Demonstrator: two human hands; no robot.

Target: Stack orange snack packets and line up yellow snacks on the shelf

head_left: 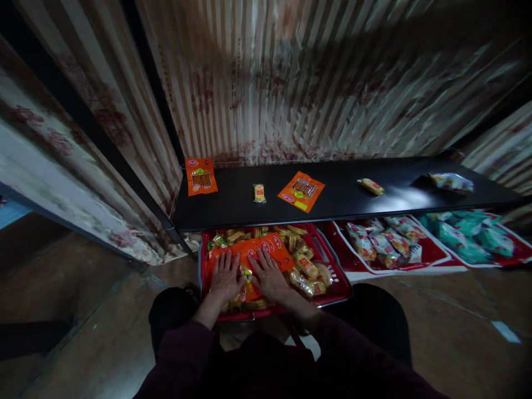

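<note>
Both my hands rest on orange snack packets that lie overlapping on top of a red basket. My left hand lies flat on the left side of the packets, fingers stretched out. Beside it, my right hand presses down with its fingers spread. Under and around the packets, the basket holds several wrapped yellow snacks, mostly at its right side and back edge. How many orange packets are stacked under my hands is hidden.
On the black shelf are an orange packet, a small yellow packet, another orange packet, a wrapped snack and a pale packet. To the right stand baskets of white-orange packets and green packets. A dark post rises at left.
</note>
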